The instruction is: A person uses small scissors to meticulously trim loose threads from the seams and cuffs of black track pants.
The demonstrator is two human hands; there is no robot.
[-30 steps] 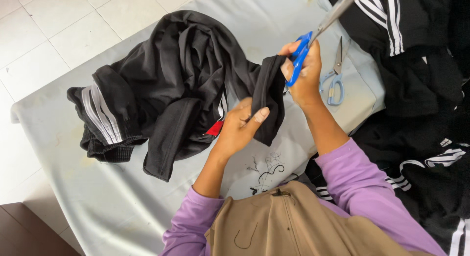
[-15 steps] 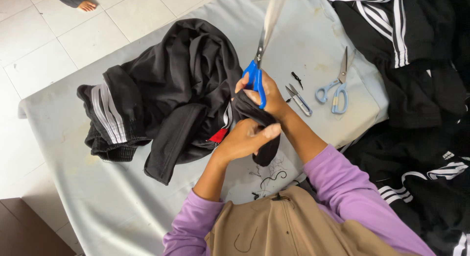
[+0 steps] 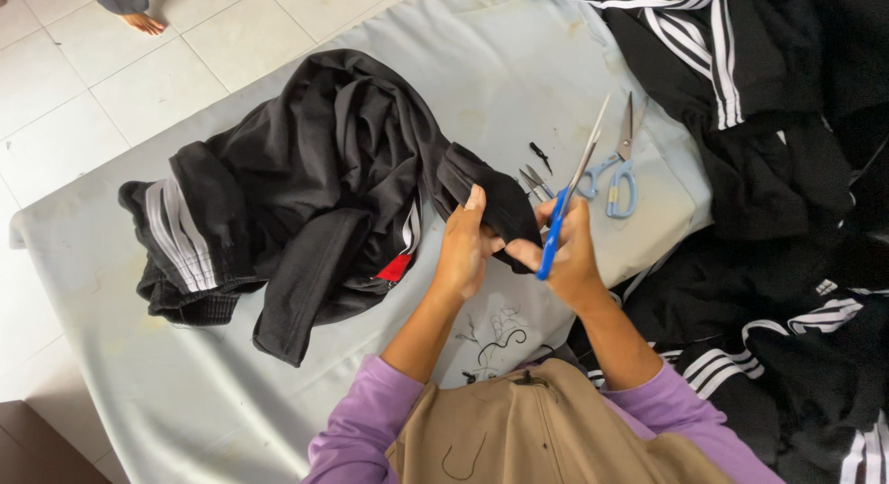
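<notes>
A crumpled black jacket (image 3: 306, 188) with white stripes and a red tag lies on a grey padded table (image 3: 111, 354). My left hand (image 3: 463, 248) grips a black fabric end of the jacket (image 3: 495, 201), lifted off the table. My right hand (image 3: 569, 257) holds blue-handled scissors (image 3: 567, 201) by that fabric end, blades pointing up and away, fingers also touching the cloth. Both arms wear purple sleeves.
A second pair of light-blue-handled scissors (image 3: 619, 164) and small thread snips (image 3: 534, 181) lie on the table beyond my hands. A pile of black striped garments (image 3: 769, 150) fills the right side. A person's bare foot (image 3: 143, 23) stands on the white tiled floor at top left.
My right hand with the blue scissors came down from high at the right to the fabric end held by my left hand. The scissors now sit lower and closer to the cloth.
</notes>
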